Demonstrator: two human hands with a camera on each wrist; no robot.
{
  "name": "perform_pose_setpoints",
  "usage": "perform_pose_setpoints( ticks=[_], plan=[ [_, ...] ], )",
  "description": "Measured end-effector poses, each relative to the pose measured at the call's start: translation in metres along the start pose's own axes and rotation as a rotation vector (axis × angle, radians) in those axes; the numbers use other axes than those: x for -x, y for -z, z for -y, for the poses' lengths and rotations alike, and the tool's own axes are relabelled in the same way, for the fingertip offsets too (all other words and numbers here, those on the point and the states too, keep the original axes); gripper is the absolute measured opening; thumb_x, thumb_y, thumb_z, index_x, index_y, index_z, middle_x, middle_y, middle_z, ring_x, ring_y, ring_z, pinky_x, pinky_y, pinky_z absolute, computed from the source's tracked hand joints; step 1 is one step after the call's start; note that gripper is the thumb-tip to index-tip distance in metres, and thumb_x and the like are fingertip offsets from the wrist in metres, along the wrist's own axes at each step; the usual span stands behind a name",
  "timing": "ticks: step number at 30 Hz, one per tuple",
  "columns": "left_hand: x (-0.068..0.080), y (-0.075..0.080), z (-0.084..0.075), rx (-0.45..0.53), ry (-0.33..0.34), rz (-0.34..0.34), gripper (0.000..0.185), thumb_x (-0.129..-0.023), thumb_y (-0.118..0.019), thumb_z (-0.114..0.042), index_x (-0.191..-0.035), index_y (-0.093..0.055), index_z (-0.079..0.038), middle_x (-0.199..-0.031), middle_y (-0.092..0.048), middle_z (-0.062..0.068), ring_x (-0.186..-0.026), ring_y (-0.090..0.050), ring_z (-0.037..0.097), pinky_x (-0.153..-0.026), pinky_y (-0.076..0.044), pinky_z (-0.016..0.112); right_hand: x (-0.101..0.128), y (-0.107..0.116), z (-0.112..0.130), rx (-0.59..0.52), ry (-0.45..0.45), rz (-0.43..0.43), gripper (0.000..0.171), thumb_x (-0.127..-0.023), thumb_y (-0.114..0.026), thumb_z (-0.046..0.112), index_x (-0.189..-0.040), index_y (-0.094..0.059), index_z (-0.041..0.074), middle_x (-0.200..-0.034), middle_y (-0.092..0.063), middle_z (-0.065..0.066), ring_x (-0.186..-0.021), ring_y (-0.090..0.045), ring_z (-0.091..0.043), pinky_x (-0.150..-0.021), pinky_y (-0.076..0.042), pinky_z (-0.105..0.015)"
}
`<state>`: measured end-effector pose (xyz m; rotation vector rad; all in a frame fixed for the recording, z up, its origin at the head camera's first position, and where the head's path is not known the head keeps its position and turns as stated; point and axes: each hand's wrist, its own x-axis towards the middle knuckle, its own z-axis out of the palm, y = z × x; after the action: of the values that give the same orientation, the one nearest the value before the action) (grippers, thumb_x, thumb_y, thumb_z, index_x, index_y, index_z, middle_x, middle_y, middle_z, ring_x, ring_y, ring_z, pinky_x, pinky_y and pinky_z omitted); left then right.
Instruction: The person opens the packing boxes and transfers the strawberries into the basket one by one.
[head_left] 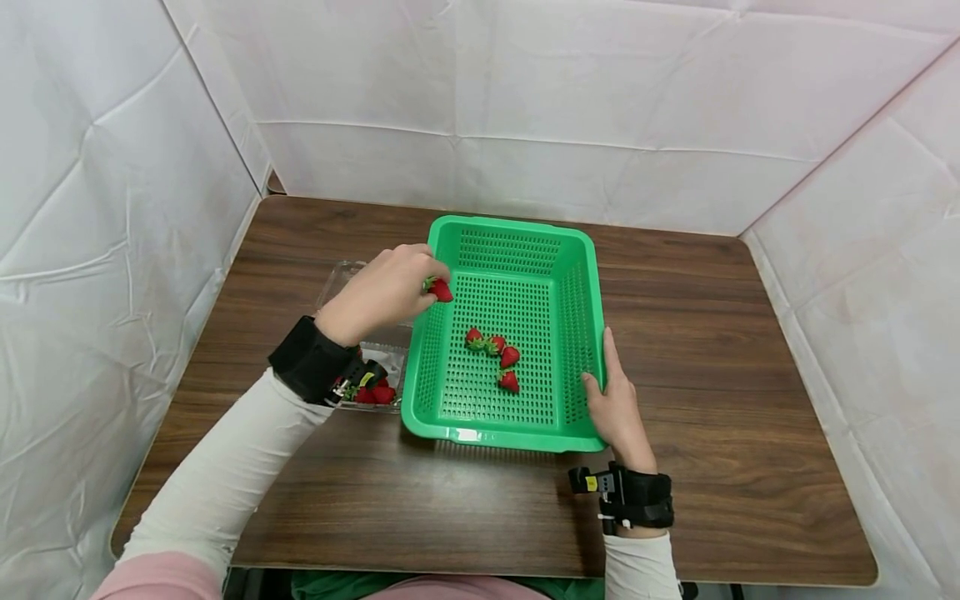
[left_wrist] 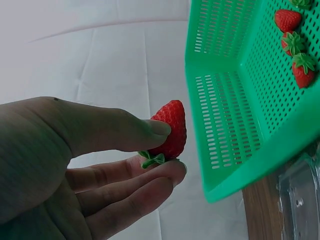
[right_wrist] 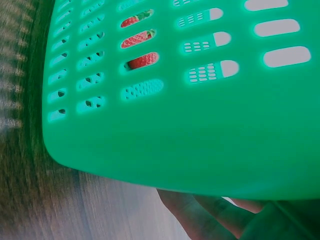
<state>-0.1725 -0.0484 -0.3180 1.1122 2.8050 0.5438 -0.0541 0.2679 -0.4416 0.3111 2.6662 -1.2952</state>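
Observation:
My left hand (head_left: 393,287) pinches a red strawberry (left_wrist: 172,129) with a green leafy cap between thumb and fingers, just over the left rim of a green perforated basket (head_left: 573,317). Several more strawberries (head_left: 509,357) lie on the basket's floor, grouped a little below its middle. On the right side, my right hand (head_left: 618,408) holds the basket's wall, thumb over the rim and fingers along the outside. In the right wrist view, the basket wall (right_wrist: 150,145) fills most of the frame and partly hides the fingers.
A clear plastic box (head_left: 393,354) with strawberries (head_left: 375,393) in it stands left of the basket, partly hidden under my left forearm. Everything rests on a brown wooden table (head_left: 712,367), with white sheeting (head_left: 525,100) around its back and sides.

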Motion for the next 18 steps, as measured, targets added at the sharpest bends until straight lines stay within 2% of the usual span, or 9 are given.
perform_pose_setpoints(
  ticks=[8,14,18],
  plan=[
    [-0.016,-0.005,-0.002,0.005,-0.044,-0.002,0.014,-0.09,-0.062,-0.003,-0.1,-0.071,-0.007,-0.1,-0.064,0.012,-0.086,-0.052,0.024,-0.066,-0.034,0.031,0.0,0.0,-0.001,0.002,0.01,-0.008,0.076,-0.104,-0.04,0.013,-0.151,0.012,0.042,-0.162,-0.013,-0.019,-0.109,-0.059,-0.041,-0.069,-0.043,-0.036],
    [-0.028,-0.013,-0.007,-0.006,-0.05,0.037,0.013,-0.09,-0.061,-0.001,-0.098,-0.071,-0.007,-0.1,-0.065,0.012,-0.089,-0.053,0.025,-0.069,-0.036,0.032,0.0,-0.001,-0.001,0.004,0.024,-0.015,0.076,-0.104,-0.04,0.014,-0.151,0.012,0.041,-0.162,-0.013,-0.019,-0.113,-0.057,-0.041,-0.069,-0.044,-0.036],
    [-0.035,-0.02,-0.007,0.005,-0.063,0.061,0.015,-0.091,-0.058,0.001,-0.096,-0.071,-0.006,-0.103,-0.065,0.013,-0.09,-0.052,0.026,-0.073,-0.033,0.033,0.0,-0.001,-0.001,0.011,0.022,-0.016,0.075,-0.104,-0.041,0.013,-0.152,0.011,0.04,-0.161,-0.014,-0.019,-0.106,-0.06,-0.039,-0.068,-0.043,-0.036]
  ],
)
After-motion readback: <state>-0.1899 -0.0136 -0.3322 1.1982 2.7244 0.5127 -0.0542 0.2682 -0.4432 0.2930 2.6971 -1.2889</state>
